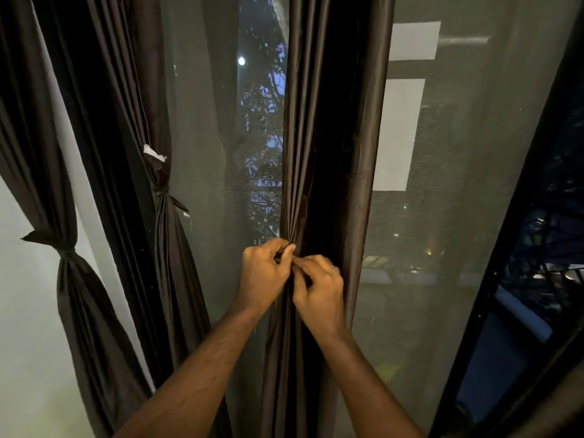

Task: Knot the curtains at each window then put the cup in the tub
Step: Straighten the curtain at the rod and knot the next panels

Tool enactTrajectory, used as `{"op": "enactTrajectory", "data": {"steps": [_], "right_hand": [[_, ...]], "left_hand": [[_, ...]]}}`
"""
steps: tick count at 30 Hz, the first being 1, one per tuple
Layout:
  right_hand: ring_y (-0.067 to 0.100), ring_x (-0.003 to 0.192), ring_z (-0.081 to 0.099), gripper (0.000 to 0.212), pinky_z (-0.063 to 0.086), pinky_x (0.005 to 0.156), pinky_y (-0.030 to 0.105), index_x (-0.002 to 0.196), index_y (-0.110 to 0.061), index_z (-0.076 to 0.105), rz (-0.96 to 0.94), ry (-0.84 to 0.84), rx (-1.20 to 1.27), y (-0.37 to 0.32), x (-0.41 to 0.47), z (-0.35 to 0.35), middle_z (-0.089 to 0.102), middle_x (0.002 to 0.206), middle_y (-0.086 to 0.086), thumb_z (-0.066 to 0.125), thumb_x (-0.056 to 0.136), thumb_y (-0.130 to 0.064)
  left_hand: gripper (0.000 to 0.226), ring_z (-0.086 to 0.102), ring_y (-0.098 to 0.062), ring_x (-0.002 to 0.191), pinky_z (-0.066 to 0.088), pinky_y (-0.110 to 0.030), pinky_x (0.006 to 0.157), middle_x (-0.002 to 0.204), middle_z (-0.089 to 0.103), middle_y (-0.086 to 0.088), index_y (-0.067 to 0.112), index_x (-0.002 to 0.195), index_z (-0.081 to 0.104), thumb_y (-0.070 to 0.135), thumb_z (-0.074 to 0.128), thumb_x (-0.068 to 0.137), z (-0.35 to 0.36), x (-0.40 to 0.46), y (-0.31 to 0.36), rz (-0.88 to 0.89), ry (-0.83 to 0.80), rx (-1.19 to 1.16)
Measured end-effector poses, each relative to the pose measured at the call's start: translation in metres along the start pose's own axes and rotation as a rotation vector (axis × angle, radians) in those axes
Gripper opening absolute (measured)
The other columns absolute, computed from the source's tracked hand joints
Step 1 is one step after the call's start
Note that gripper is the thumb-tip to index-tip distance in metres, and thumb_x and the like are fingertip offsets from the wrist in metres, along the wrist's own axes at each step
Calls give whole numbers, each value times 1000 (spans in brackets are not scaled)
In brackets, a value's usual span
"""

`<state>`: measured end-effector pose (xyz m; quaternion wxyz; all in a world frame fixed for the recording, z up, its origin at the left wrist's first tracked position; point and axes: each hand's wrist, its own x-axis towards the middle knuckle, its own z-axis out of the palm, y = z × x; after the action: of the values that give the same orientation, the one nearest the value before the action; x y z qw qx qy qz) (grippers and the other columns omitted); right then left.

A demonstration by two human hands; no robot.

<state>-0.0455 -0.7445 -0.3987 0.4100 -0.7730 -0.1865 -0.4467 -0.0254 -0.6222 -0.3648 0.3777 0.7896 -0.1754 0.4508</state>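
Night window (252, 121); curtain (325, 153) between fingers (289, 252) (bunched)

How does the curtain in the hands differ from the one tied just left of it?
The middle curtain is already cinched by a tie at its waist; the held curtain has none, only gathered where the left hand and right hand pinch it. The middle curtain shows a pale tag above its tie; the held one shows none. Both are dark brown, pleated and glossy.
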Motion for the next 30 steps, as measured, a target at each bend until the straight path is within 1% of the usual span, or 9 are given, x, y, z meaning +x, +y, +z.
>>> {"op": "enactTrajectory", "data": {"steps": [2,5,7,9,11,14,18,20,30], "right_hand": [[19,94,59,12,50,81,38,99,-16,71,-8,142,-58,3,-3,-14,61,100,-1,74,87,-15],[24,106,50,38,43,90,36,104,-17,58,131,312,-132,17,-4,-34,48,111,3,84,80,-28],[28,106,51,48,45,91,42,110,-11,55,273,352,-160,27,1,-40,50,114,8,87,76,-24],[35,93,59,31,50,82,47,105,-3,60,292,313,-150,29,3,-37,61,102,13,80,82,-11],[30,78,57,9,45,72,42,88,-5,64,126,225,-250,25,-4,-29,64,83,12,69,91,-11],[23,70,54,24,36,69,31,80,-9,66,88,201,-254,25,-9,-21,64,75,6,53,94,-23],[28,73,63,10,47,70,38,93,-9,72,52,112,-289,29,-13,-9,67,80,5,62,93,-9],[27,76,61,14,50,69,41,95,-10,71,44,79,-292,26,-15,-1,65,83,4,57,96,-14],[25,66,62,6,53,65,40,84,-6,72,52,45,-225,11,-8,10,66,76,6,72,89,-3]], "left_hand": [[17,57,-13,50,45,-32,49,59,62,1,8,77,70,15,71,92,-1,0,-4,2,16,19],[18,55,-19,47,42,-36,48,56,59,-3,8,75,69,13,71,92,-3,-2,-11,-14,33,20],[16,56,-21,48,44,-40,47,56,60,-4,7,77,70,12,72,92,-4,-1,-13,-17,30,9],[15,56,-23,48,46,-41,47,56,60,-5,5,78,70,11,72,92,-3,0,-13,-9,21,2],[17,57,-24,49,46,-43,47,57,60,-6,4,78,70,12,71,93,-1,-1,-12,1,11,6],[23,54,-25,48,43,-44,47,55,56,-6,4,74,66,14,69,94,0,-1,-12,6,5,10],[28,52,-23,46,40,-42,48,53,53,-6,3,69,62,12,70,94,1,-4,-9,6,16,15],[28,51,-23,46,39,-41,47,53,53,-5,4,69,61,13,70,94,0,-5,-10,2,17,15],[27,50,-19,46,40,-39,46,54,53,-2,7,69,61,14,70,94,1,-4,1,15,4,-10]]}}
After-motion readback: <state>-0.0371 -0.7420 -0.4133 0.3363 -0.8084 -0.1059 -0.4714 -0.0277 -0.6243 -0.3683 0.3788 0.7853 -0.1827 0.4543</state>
